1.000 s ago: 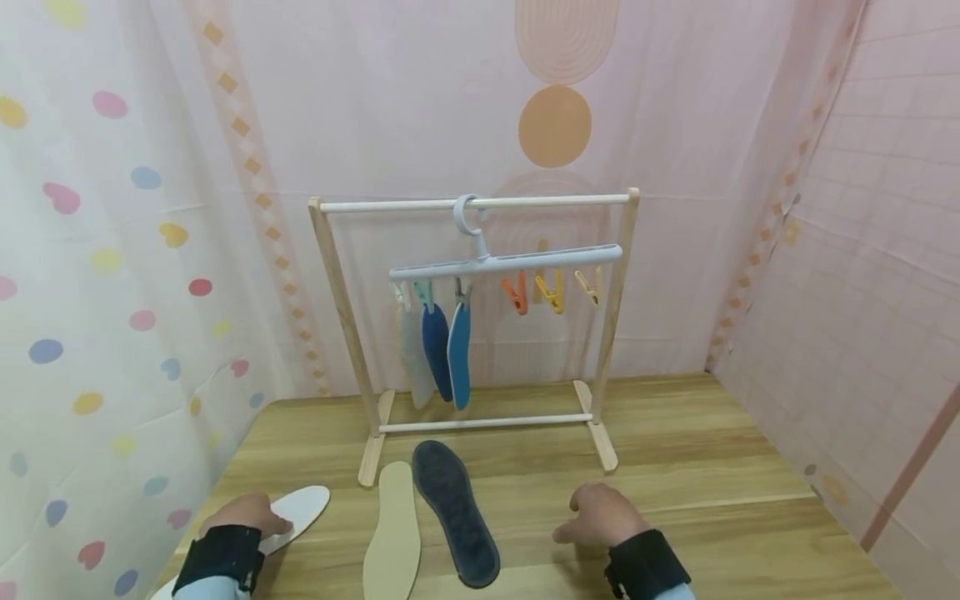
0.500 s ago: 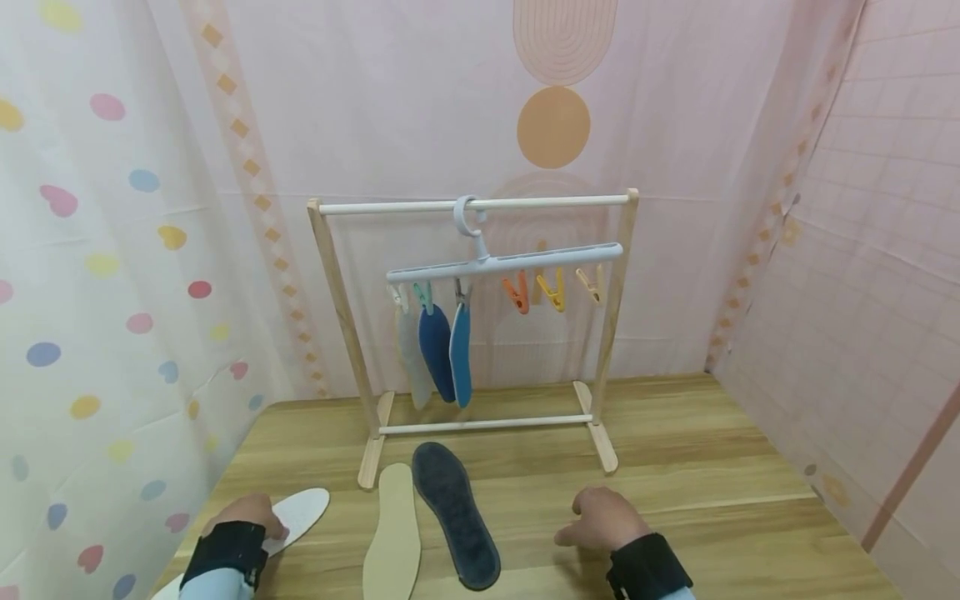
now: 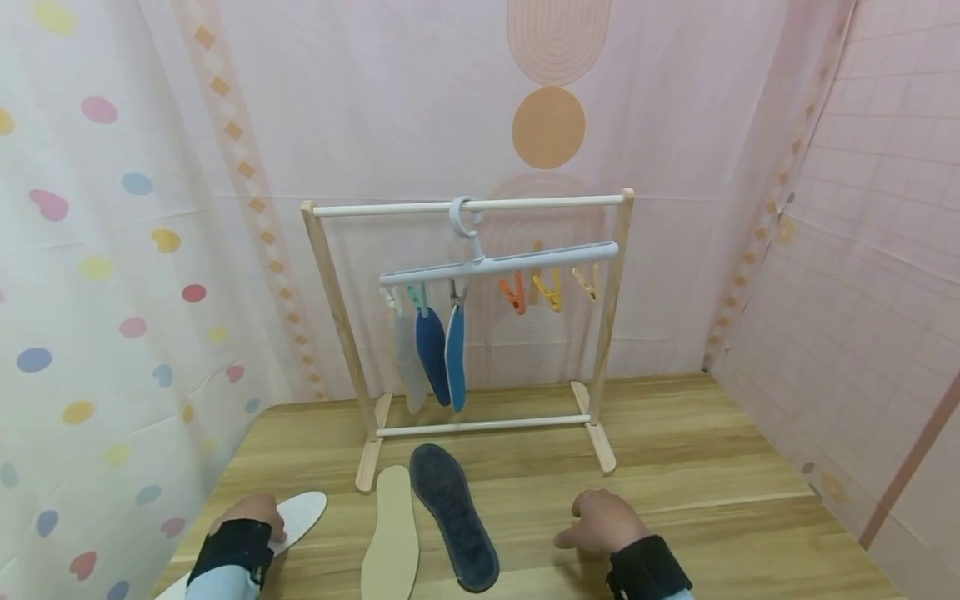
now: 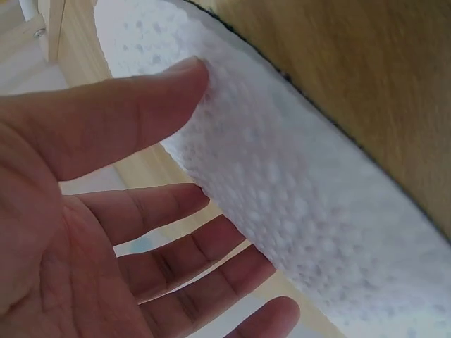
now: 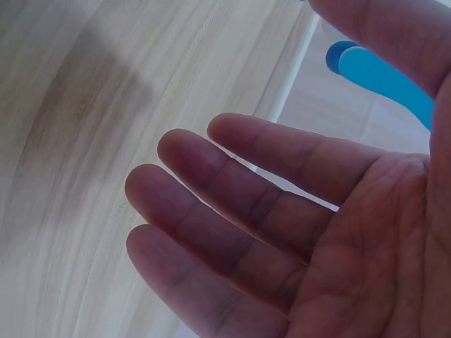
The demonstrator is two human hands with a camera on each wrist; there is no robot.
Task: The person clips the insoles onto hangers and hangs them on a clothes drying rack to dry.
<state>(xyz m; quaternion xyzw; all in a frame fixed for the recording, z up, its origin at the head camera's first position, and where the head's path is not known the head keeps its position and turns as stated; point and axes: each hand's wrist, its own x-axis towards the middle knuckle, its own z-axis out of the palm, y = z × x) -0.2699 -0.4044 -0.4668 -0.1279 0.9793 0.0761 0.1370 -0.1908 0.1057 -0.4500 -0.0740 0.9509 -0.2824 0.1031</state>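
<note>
My left hand is at a white insole near the table's left side. In the left wrist view the thumb lies over the dimpled white face, while the relaxed fingers reach to the insole's edge. My right hand hovers low over the wooden table, holding nothing, its fingers loosely extended. Between the hands lie a beige insole and a dark grey insole, side by side, with the grey one slanted.
Behind stands a wooden rack. Its grey-blue hanger carries a pale insole, a dark blue insole and a bright blue insole on clips. Orange and yellow clips hang beside a pale clip.
My left hand has shifted only slightly at the white insole, its thumb less visible in the head view. My right hand stays in place. The head view has turned slightly.
</note>
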